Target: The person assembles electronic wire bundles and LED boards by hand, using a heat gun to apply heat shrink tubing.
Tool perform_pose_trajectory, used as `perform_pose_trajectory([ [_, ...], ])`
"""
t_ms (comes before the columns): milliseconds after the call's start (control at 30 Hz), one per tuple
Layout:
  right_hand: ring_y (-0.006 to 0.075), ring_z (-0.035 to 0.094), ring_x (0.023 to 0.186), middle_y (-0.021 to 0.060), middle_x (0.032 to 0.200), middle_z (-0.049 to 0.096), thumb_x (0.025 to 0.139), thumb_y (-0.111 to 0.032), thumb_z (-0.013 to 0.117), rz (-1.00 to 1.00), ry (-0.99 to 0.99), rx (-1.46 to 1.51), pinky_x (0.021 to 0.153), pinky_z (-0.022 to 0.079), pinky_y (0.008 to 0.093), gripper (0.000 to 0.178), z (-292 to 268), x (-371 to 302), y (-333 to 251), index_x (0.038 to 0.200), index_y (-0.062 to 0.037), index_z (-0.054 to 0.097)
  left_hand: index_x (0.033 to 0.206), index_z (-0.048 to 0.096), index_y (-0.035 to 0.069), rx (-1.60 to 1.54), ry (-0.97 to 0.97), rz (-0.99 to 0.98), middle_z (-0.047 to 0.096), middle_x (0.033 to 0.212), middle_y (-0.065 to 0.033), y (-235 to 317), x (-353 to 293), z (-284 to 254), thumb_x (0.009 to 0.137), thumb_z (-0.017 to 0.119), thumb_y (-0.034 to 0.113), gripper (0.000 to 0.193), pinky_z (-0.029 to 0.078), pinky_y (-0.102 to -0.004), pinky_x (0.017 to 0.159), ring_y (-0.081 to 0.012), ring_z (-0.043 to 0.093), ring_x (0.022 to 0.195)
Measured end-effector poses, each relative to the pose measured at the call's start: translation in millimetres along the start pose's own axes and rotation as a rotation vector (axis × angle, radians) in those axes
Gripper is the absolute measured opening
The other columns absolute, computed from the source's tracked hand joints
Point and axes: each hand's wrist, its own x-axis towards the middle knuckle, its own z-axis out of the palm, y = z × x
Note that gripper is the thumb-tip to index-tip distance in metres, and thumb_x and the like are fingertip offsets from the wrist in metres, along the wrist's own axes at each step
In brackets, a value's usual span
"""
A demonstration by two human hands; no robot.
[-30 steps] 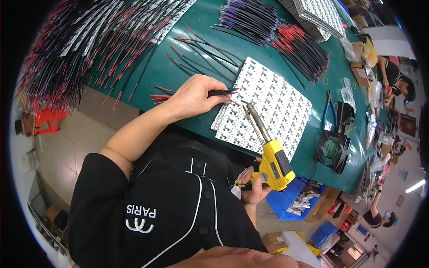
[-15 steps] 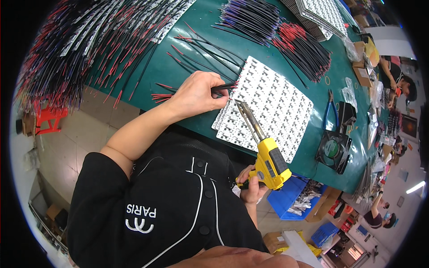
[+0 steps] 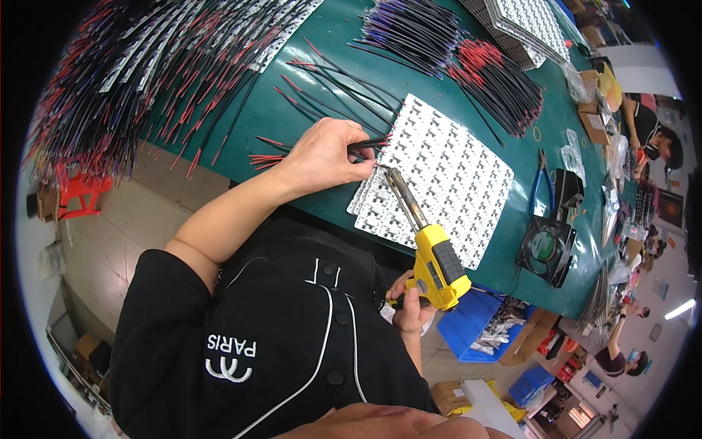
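My left hand (image 3: 325, 152) is closed around a small bunch of black wires with red ends (image 3: 270, 151), beside the left edge of a white panel of circuit boards (image 3: 446, 172). In my right hand (image 3: 411, 301) is a yellow soldering gun (image 3: 441, 271), gripped by its handle. Its metal tip reaches up and left to the panel's edge, close to my left fingertips; whether it touches a board I cannot tell. Several loose black wires (image 3: 344, 84) lie just beyond my left hand, some of their ends at the panel.
Wired boards (image 3: 168, 73) are heaped at far left, and wire bundles (image 3: 409, 33) lie at the back. Blue-handled pliers (image 3: 542, 183) and a black fan (image 3: 545, 247) sit right of the panel. A blue bin (image 3: 468, 329) stands below the table's edge. Other people work at far right.
The soldering gun in my right hand has shifted slightly left, its tip now nearer my left fingertips. My left hand stays almost in place with the wires.
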Motion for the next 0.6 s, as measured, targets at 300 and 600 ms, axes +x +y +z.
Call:
perform_pose_trajectory([
  [300,0.0157,0.047,0.049,0.0087,0.059,0.049,0.084,-0.023,0.058,0.042,0.025,0.048,0.047,0.042,0.0257,0.058,-3.5,0.1,-0.5,0.122,0.0156,0.036,0.068,0.058,-0.005,0.030,0.000,0.016,0.051,0.060,-0.0093,0.4,-0.7,-0.8,0.067,0.067,0.008,0.015,0.040,-0.0280,0.051,-0.0141,0.050,0.053],
  [600,0.0163,0.048,0.049,0.0093,0.059,0.049,0.085,-0.024,0.057,0.006,0.025,0.034,0.046,0.041,0.0261,0.041,-3.2,-2.0,1.3,0.105,0.0094,0.045,0.069,0.060,-0.004,0.047,-0.014,0.047,0.051,0.061,-0.0091,-1.2,1.2,-2.0,0.068,0.066,0.009,0.014,0.041,-0.0274,0.052,-0.0146,0.051,0.053],
])
